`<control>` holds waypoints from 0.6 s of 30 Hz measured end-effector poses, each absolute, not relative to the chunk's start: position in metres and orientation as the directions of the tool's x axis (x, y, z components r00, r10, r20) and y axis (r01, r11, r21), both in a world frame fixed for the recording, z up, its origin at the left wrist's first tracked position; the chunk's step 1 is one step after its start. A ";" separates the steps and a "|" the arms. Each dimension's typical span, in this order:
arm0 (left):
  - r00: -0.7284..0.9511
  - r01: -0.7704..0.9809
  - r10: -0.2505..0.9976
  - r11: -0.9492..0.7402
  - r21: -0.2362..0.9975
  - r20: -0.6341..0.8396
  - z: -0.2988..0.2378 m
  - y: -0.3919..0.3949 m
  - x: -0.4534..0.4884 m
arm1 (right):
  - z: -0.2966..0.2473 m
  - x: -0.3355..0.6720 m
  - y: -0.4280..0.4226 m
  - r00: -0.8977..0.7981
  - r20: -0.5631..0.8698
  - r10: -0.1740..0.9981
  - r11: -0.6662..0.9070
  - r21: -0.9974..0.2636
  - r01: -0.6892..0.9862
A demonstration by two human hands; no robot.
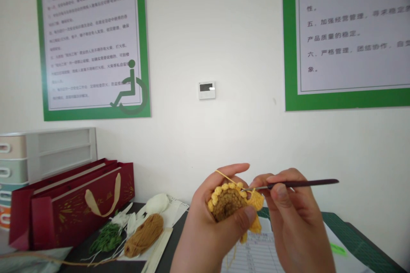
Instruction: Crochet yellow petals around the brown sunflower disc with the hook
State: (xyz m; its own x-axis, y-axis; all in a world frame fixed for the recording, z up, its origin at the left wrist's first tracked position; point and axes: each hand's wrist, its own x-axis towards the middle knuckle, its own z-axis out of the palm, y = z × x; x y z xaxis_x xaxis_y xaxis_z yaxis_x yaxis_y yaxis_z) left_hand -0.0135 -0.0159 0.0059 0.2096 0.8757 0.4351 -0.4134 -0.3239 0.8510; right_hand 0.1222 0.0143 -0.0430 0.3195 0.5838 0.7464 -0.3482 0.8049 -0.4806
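My left hand [211, 226] is closed on a round crochet piece [228, 201], brown in the middle with a rim of yellow bobbles and a yellow petal hanging to its right. A strand of yellow yarn [226, 177] runs over my left forefinger. My right hand [293, 217] pinches a dark crochet hook [297, 184], held nearly level. The hook's metal tip touches the yellow rim of the piece.
Dark red gift bags [73, 200] stand at the left before grey plastic drawers [48, 149]. A skein of brown yarn [144, 234], green yarn [107, 239] and white yarn [158, 204] lie on the dark table. A printed sheet [253, 256] and green cutting mat [352, 239] lie under my hands. Green-framed notices hang on the wall.
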 end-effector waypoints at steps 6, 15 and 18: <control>0.192 -0.405 0.902 -0.285 0.869 0.386 0.005 -0.014 -0.015 | -0.040 0.123 0.012 0.293 0.733 0.614 0.779 -0.501 -0.378; 0.150 -0.438 0.895 -0.321 0.840 0.421 0.007 -0.014 -0.015 | -0.032 0.135 0.010 0.175 0.871 0.459 0.878 -0.413 -0.244; 0.152 -0.430 0.890 -0.331 0.840 0.429 0.006 -0.014 -0.015 | -0.032 0.140 0.004 0.172 0.921 0.350 0.936 -0.337 -0.099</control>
State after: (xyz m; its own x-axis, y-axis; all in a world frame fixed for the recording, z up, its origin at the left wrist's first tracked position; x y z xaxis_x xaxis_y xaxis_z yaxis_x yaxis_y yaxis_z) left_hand -0.0146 -0.0141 0.0061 0.1518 0.8903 0.4293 -0.4304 -0.3315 0.8396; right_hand 0.1405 0.0044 -0.0324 0.1718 0.3500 0.9208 -0.0986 0.9362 -0.3374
